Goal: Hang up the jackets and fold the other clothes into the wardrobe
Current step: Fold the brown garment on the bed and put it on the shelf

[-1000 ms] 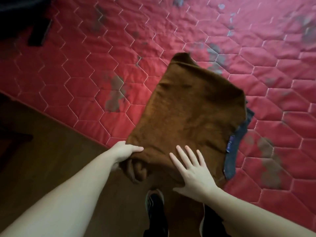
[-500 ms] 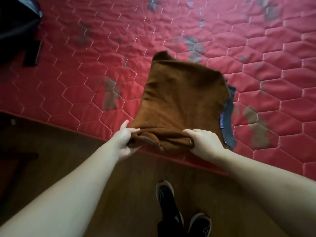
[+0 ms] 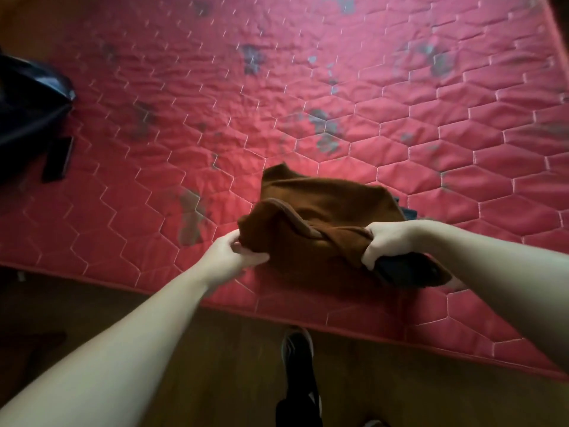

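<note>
A brown garment [image 3: 326,208] lies folded over on the red quilted mattress [image 3: 308,87], near its front edge. My left hand [image 3: 229,254] pinches the garment's near left corner. My right hand [image 3: 388,243] grips its near right edge, bunched together with a dark blue piece [image 3: 400,271] underneath. A sliver of the dark blue cloth also shows at the garment's far right side. The near half of the brown garment is doubled up over the far half.
A black jacket-like garment [image 3: 27,109] with a loose strap lies at the mattress's left edge. The wooden floor [image 3: 215,365] runs along the front, with my dark shoe [image 3: 297,349] on it close to the mattress.
Both hands went from pressing and holding the garment's near edge to gripping it and carrying it forward, folding the brown garment over itself. The view has tilted up, showing more mattress.
</note>
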Available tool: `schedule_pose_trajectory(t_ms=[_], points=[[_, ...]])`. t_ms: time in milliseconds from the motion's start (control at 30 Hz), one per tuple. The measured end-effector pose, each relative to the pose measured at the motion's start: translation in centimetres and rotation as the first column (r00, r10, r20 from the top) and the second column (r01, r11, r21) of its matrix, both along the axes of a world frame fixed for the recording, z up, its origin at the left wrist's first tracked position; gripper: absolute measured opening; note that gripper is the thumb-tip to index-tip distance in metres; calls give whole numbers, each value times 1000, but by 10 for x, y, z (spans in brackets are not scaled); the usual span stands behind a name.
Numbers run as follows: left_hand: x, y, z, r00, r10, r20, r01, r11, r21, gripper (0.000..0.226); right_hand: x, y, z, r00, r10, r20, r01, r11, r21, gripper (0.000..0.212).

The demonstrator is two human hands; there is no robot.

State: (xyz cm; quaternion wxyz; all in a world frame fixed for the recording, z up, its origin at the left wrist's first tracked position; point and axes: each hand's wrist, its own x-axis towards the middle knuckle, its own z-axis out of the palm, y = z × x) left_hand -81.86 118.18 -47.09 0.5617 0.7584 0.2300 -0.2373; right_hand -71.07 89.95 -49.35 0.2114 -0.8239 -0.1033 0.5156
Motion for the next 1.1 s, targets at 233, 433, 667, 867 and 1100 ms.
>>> schedule_pose_trajectory(t_ms=[233, 433, 667, 867, 1100], points=[[86, 8, -63, 977, 100, 190, -128, 982, 140, 12, 81, -3, -23, 955, -164, 247, 154, 986, 62, 37], [133, 1, -107, 996, 58, 70, -73, 968, 239, 22, 65, 2, -72, 644, -5, 765, 90, 994, -70, 65], [155, -7, -126, 969, 145, 200, -212, 905, 370, 22, 30, 47, -112, 436, 199, 877, -319, 946, -56, 52], [145, -4, -138, 969, 223, -110, -158, 895, 417, 78, 46, 38, -131, 565, 187, 804, -124, 982, -141, 62], [122, 10, -121, 934, 90, -345, -123, 990, -75, 59, 72, 46, -106, 620, 60, 782, -8, 998, -70, 75]])
